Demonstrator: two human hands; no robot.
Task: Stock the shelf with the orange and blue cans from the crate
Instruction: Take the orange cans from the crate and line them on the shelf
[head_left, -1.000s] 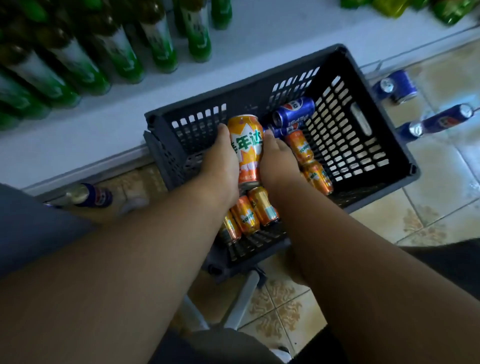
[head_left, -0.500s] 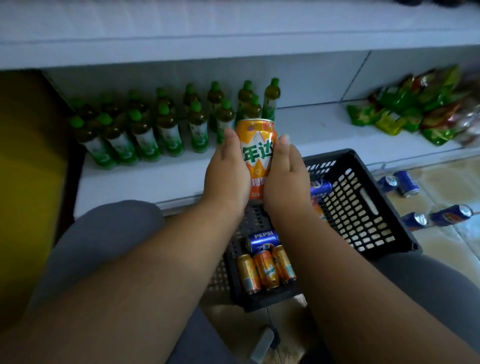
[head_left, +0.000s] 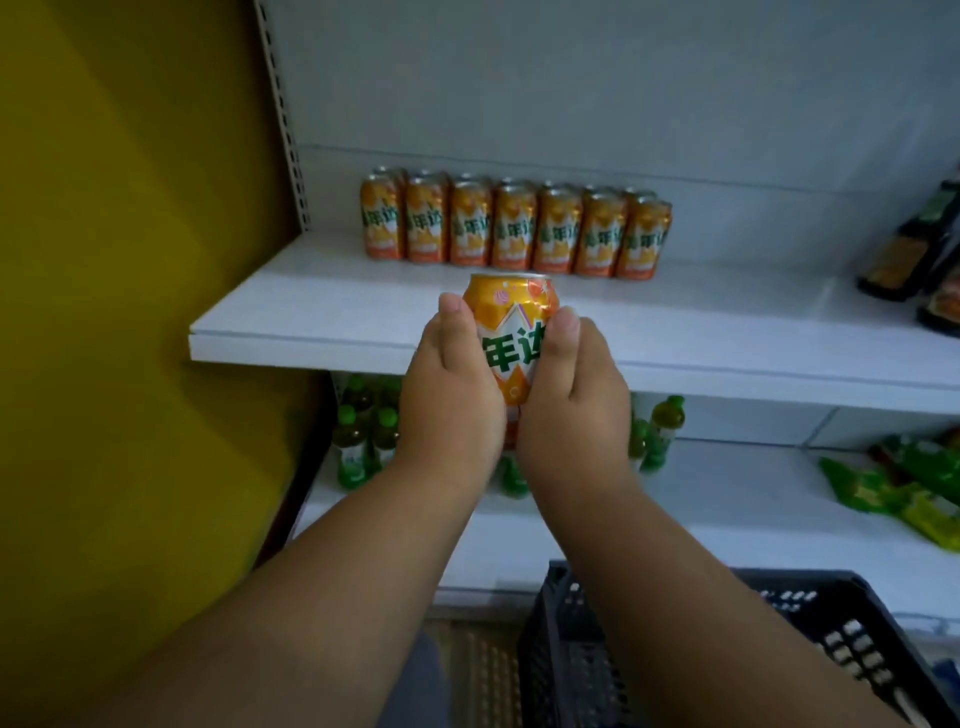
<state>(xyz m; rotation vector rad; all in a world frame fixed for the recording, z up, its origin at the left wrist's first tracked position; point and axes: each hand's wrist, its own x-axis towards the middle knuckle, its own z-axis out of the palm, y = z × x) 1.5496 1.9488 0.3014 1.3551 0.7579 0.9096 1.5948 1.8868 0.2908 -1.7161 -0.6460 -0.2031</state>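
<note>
Both hands hold one upright orange can (head_left: 511, 332) between them, in front of the white shelf's front edge (head_left: 311, 347). My left hand (head_left: 449, 400) grips its left side, thumb up along the label. My right hand (head_left: 571, 405) grips the right side the same way. At the back of the shelf stands a row of several orange cans (head_left: 514, 228), two deep. The dark crate (head_left: 841, 623) shows only its top corner at the lower right; its contents are hidden.
Green bottles (head_left: 358, 436) stand on the lower shelf behind my hands. Green snack packs (head_left: 904, 483) lie at the right of that shelf. Dark bottles (head_left: 914, 249) stand at the upper shelf's right end. A yellow wall (head_left: 130, 312) borders the left.
Both hands lifted the orange can out of the crate and up to the higher shelf. My view rose from the crate to the shelf with the can row.
</note>
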